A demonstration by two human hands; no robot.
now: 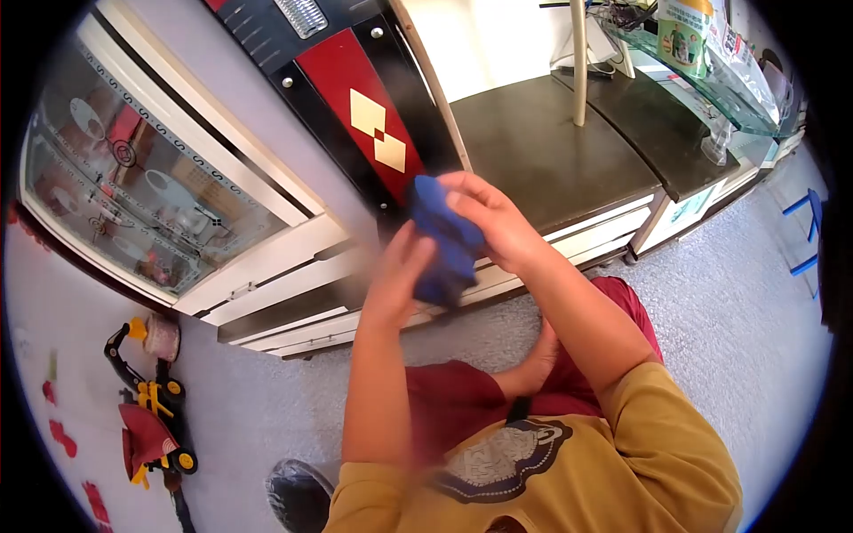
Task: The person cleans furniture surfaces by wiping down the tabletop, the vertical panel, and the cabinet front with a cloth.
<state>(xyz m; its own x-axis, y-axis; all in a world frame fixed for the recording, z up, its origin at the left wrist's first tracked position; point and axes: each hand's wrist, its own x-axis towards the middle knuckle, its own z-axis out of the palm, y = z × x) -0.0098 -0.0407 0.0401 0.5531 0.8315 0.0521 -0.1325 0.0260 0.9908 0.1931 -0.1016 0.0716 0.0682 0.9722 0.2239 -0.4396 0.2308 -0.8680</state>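
Note:
A folded blue cloth with darker patches is held up in front of me, blurred by motion, so its exact kind cannot be made out. My right hand grips its upper right side, thumb on top and fingers behind. On the lower left, my left hand is closed against the cloth, its fingers smeared by movement. Both hands are above my crossed legs in dark red trousers.
A dark-topped cabinet stands ahead, beside a black and red panel. Left are a glass-door cabinet and a toy digger. A bin sits near my left side. A blue stool stands far right.

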